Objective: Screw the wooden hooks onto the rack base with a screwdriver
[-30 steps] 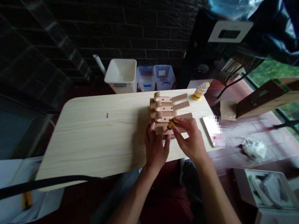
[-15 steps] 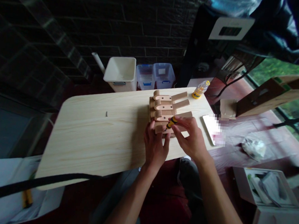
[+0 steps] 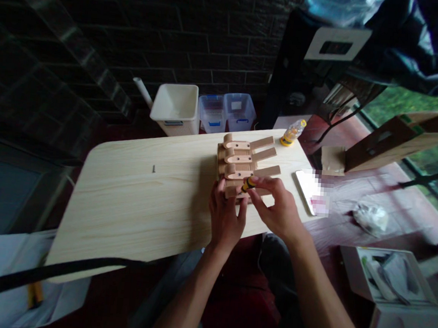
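A wooden assembly point(image 3: 239, 159) with several rounded blocks and slanted slats lies near the right end of the table. My left hand point(image 3: 226, 220) grips its near end, fingers along the nearest block. In my right hand point(image 3: 279, 206) is a short yellow-and-black screwdriver point(image 3: 248, 184), pinched between thumb and fingers. It leans, its lower end down at the nearest block. The tip itself is too small to make out. Dark screw holes or heads show on the other blocks.
The assembly rests on a pale wooden table point(image 3: 135, 208). A small dark screw point(image 3: 154, 169) lies left of it. A clear bottle with yellow parts point(image 3: 292, 133) stands at the far right corner, a phone-like white slab point(image 3: 307, 191) nearer. Bins point(image 3: 176, 102) stand behind.
The screwdriver leans over a little more, and my right hand has turned slightly with it. My left hand keeps its hold on the assembly. The whole view has shifted slightly.
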`<state>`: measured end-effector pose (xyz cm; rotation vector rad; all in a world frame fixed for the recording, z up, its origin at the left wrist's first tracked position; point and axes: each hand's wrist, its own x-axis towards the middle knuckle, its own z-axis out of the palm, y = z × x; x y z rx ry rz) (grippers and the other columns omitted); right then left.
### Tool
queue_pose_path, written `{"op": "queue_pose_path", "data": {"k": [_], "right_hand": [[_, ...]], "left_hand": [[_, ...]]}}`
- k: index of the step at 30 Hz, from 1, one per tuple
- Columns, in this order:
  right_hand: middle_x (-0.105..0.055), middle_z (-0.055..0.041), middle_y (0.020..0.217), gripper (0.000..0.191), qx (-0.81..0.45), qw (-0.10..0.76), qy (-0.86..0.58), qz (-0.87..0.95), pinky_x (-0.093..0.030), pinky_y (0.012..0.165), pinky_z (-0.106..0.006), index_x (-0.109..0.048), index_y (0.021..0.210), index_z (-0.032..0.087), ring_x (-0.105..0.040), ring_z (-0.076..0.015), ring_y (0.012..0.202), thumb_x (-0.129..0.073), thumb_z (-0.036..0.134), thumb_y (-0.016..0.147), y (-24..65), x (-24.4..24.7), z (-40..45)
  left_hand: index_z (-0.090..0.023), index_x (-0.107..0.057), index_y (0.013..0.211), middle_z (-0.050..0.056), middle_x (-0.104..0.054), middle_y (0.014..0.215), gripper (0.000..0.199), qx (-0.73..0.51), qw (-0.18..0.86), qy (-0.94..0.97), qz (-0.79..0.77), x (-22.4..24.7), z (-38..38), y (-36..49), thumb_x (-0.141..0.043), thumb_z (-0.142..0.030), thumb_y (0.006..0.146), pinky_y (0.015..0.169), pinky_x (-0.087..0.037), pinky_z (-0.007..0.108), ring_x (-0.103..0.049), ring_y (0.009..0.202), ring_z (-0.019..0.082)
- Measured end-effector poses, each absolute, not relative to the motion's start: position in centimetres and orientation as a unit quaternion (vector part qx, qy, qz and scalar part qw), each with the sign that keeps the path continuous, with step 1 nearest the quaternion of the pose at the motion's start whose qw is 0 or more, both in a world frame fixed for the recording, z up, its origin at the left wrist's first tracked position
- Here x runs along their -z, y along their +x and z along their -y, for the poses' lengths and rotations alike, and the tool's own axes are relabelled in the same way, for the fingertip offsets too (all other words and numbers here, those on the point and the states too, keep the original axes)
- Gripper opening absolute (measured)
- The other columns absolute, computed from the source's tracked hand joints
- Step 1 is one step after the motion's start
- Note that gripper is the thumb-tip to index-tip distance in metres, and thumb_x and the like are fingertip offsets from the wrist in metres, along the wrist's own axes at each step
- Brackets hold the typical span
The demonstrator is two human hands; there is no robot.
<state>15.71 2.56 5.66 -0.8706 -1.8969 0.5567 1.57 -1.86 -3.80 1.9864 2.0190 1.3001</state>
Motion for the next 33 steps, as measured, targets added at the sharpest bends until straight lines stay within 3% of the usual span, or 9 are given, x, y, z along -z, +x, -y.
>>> {"op": "queue_pose_path", "data": {"k": [6,12,19,26,33], "right_hand": [[-0.082,-0.0046,0.112,0.026,-0.202,0.485,-0.343,0.779,-0.071,0.091,-0.034,-0.064,0.123,0.029,-0.082,-0.0201,0.108,-0.074,0.021,0.1,15.48,-5.64,-3.16],[-0.082,-0.0064,0.121,0.032,-0.212,0.454,-0.347,0.792,-0.07,0.097,-0.035,-0.063,0.13,0.028,-0.081,-0.0206,0.116,-0.07,0.019,0.101,15.47,-6.32,-2.97],[-0.083,-0.0047,0.113,0.028,-0.209,0.482,-0.358,0.772,-0.071,0.09,-0.035,-0.064,0.125,0.029,-0.083,-0.021,0.109,-0.074,0.021,0.099,15.63,-6.01,-3.06],[-0.082,-0.0073,0.12,0.032,-0.22,0.464,-0.351,0.783,-0.071,0.097,-0.038,-0.063,0.131,0.028,-0.081,-0.022,0.115,-0.07,0.02,0.101,15.3,-5.94,-2.62],[-0.082,-0.0067,0.119,0.027,-0.231,0.462,-0.362,0.776,-0.071,0.094,-0.034,-0.064,0.129,0.027,-0.082,-0.02,0.113,-0.07,0.023,0.103,15.48,-5.82,-2.85]], "left_hand": [[-0.021,-0.061,0.143,0.023,-0.039,0.168,0.038,-0.416,0.028,0.635,-0.651,3.71,1.88,1.5,-0.06,-0.033,0.107,0.124,-0.044,0.064,-0.039,0.159,0.04],[-0.023,-0.058,0.146,0.021,-0.039,0.169,0.039,-0.424,0.033,0.638,-0.641,3.68,1.78,1.26,-0.058,-0.034,0.109,0.125,-0.043,0.064,-0.039,0.159,0.038],[-0.022,-0.059,0.145,0.022,-0.039,0.169,0.039,-0.418,0.035,0.641,-0.643,3.55,1.88,1.2,-0.059,-0.033,0.108,0.124,-0.044,0.063,-0.038,0.16,0.039],[-0.023,-0.057,0.147,0.022,-0.039,0.17,0.039,-0.418,0.041,0.642,-0.641,3.59,1.87,0.98,-0.055,-0.034,0.109,0.125,-0.042,0.064,-0.039,0.159,0.038],[-0.023,-0.058,0.148,0.021,-0.038,0.17,0.04,-0.414,0.043,0.647,-0.639,3.62,1.94,0.84,-0.057,-0.03,0.109,0.126,-0.043,0.063,-0.038,0.161,0.038]]}}
